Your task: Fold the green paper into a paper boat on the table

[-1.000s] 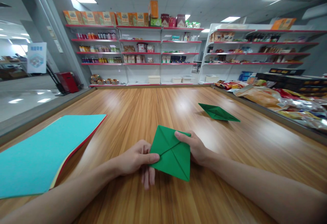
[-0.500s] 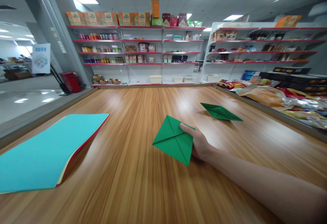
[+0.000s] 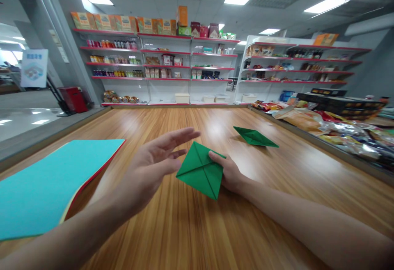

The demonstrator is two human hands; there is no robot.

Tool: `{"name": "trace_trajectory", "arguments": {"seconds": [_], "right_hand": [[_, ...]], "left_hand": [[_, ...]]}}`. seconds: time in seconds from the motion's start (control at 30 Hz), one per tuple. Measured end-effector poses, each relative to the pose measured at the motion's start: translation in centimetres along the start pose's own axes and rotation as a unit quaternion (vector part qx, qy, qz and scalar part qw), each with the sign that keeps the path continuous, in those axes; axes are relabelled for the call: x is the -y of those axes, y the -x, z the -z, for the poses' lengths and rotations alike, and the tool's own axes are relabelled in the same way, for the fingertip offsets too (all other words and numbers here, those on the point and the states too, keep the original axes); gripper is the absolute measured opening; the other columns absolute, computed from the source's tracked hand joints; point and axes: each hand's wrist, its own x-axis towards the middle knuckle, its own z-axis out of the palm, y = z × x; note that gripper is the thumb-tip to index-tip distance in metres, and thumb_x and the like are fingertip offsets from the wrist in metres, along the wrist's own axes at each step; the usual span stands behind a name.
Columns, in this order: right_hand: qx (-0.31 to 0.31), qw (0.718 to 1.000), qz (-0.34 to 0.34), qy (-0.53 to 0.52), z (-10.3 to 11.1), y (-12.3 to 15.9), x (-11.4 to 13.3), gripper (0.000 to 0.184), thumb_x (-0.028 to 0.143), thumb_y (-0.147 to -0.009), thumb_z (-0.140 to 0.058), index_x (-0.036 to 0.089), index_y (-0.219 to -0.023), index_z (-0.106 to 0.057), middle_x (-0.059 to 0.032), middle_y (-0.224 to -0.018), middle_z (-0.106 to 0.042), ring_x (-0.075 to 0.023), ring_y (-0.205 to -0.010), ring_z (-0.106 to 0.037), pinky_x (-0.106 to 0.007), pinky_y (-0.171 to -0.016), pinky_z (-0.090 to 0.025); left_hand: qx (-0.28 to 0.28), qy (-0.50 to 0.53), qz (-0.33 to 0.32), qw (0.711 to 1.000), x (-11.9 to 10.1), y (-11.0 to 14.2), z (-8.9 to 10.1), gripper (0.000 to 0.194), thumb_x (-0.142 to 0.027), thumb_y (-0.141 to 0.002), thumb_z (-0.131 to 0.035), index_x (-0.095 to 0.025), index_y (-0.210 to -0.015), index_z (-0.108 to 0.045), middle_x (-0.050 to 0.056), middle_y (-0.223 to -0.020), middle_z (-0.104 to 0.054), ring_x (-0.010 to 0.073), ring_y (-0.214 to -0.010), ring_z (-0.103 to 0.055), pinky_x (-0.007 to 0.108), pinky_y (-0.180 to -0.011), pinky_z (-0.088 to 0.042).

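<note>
My right hand [image 3: 230, 171] pinches the creased green square [image 3: 201, 170] while my left hand [image 3: 155, 161], fingers spread open, hovers just beside it

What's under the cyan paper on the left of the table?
Red and pale yellow edges show beneath the cyan paper, along its right side, so other coloured sheets seem to lie under it. How many there are, and anything further in, is covered.

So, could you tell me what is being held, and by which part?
The green folded paper, by its upper right edge, in the right hand.
</note>
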Motion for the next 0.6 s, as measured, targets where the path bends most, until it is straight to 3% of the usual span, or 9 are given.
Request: {"name": "trace_trajectory", "arguments": {"seconds": [0.07, 0.1, 0.2, 0.27, 0.3, 0.37, 0.47, 0.53, 0.6], "right_hand": [[0.007, 1.0, 0.0, 0.006, 0.1, 0.1, -0.2, 0.037, 0.045, -0.076, -0.069, 0.009, -0.083, -0.068, -0.0113, -0.08, -0.07, -0.0232, -0.076, -0.067, -0.037, -0.076, -0.053], [0.012, 1.0, -0.001, 0.021, 0.2, 0.1, -0.4, 0.039, 0.046, -0.076, -0.069, 0.008, -0.081, -0.068, -0.0108, -0.078, -0.07, -0.0219, -0.073, -0.066, -0.035, -0.074, -0.053], [0.03, 0.996, -0.006, 0.088, 0.0, 0.4, -0.6, 0.046, 0.053, -0.073, -0.069, 0.007, -0.075, -0.067, -0.0084, -0.068, -0.066, -0.0184, -0.064, -0.063, -0.031, -0.064, -0.051], [0.035, 0.991, 0.0, 0.129, -0.4, 0.7, -0.6, 0.05, 0.058, -0.071, -0.068, 0.008, -0.073, -0.067, -0.0067, -0.063, -0.064, -0.0165, -0.059, -0.06, -0.028, -0.057, -0.048], [0.04, 0.989, 0.006, 0.146, -0.7, 1.0, -0.6, 0.051, 0.06, -0.071, -0.067, 0.008, -0.072, -0.066, -0.0061, -0.062, -0.063, -0.0154, -0.057, -0.058, -0.027, -0.055, -0.047], [0.068, 0.981, 0.012, 0.179, -1.4, 1.6, -0.6, 0.053, 0.062, -0.072, -0.064, 0.009, -0.067, -0.064, -0.0049, -0.059, -0.061, -0.0127, -0.052, -0.054, -0.024, -0.05, -0.043], [0.138, 0.959, -0.009, 0.248, -1.9, 2.3, -0.7, 0.058, 0.065, -0.075, -0.059, 0.012, -0.053, -0.056, -0.0018, -0.046, -0.051, -0.008, -0.039, -0.043, -0.021, -0.037, -0.03], [0.121, 0.96, -0.008, 0.252, -1.7, 2.4, -0.9, 0.058, 0.066, -0.076, -0.058, 0.013, -0.053, -0.055, -0.0003, -0.042, -0.047, -0.0074, -0.035, -0.041, -0.02, -0.033, -0.023], [0.075, 0.975, -0.006, 0.211, -1.3, 2.3, -1.3, 0.053, 0.063, -0.076, -0.061, 0.014, -0.056, -0.055, -0.0001, -0.044, -0.049, -0.0078, -0.036, -0.042, -0.019, -0.032, -0.023]], "left_hand": [[-0.065, -0.078, 0.034, 0.994, 1.9, -3.0, 0.1, 0.065, -0.029, -0.072, -0.073, -0.016, -0.132, -0.05, 0.013, -0.133, -0.054, 0.0296, -0.126, -0.046, 0.039, -0.101, -0.04], [-0.039, -0.09, 0.073, 0.992, 3.2, -3.9, 0.3, 0.063, -0.034, -0.072, -0.073, -0.012, -0.128, -0.053, 0.017, -0.127, -0.058, 0.0292, -0.117, -0.054, 0.039, -0.095, -0.044], [0.155, -0.058, 0.167, 0.972, 6.8, -4.6, 1.0, 0.048, -0.042, -0.074, -0.07, -0.005, -0.103, -0.064, 0.015, -0.092, -0.069, 0.0217, -0.08, -0.067, 0.03, -0.07, -0.053], [0.181, -0.083, 0.178, 0.964, 7.7, -4.1, 1.5, 0.044, -0.045, -0.075, -0.069, -0.006, -0.095, -0.064, 0.009, -0.073, -0.067, 0.0156, -0.056, -0.062, 0.023, -0.047, -0.047], [0.183, -0.084, 0.172, 0.964, 7.6, -3.6, 1.8, 0.043, -0.044, -0.075, -0.069, -0.006, -0.095, -0.063, 0.009, -0.074, -0.067, 0.0144, -0.055, -0.061, 0.022, -0.046, -0.046], [0.212, -0.091, 0.171, 0.958, 6.1, -2.3, 2.3, 0.037, -0.038, -0.077, -0.067, -0.007, -0.098, -0.063, 0.01, -0.085, -0.068, 0.0165, -0.067, -0.064, 0.026, -0.055, -0.053], [0.255, -0.175, 0.149, 0.939, 1.7, 1.1, 3.4, 0.03, -0.025, -0.078, -0.063, -0.012, -0.106, -0.063, 0.01, -0.1, -0.068, 0.0205, -0.089, -0.066, 0.03, -0.074, -0.055], [0.215, -0.23, 0.198, 0.928, -1.9, 4.4, 5.0, 0.048, -0.022, -0.082, -0.057, -0.02, -0.129, -0.049, 0.008, -0.105, -0.068, 0.0221, -0.091, -0.067, 0.032, -0.069, -0.056], [0.152, -0.315, 0.21, 0.913, -5.5, 8.4, 7.2, 0.048, -0.024, -0.082, -0.057, -0.02, -0.13, -0.051, 0.007, -0.095, -0.071, 0.0213, -0.091, -0.067, 0.033, -0.078, -0.055]]}}
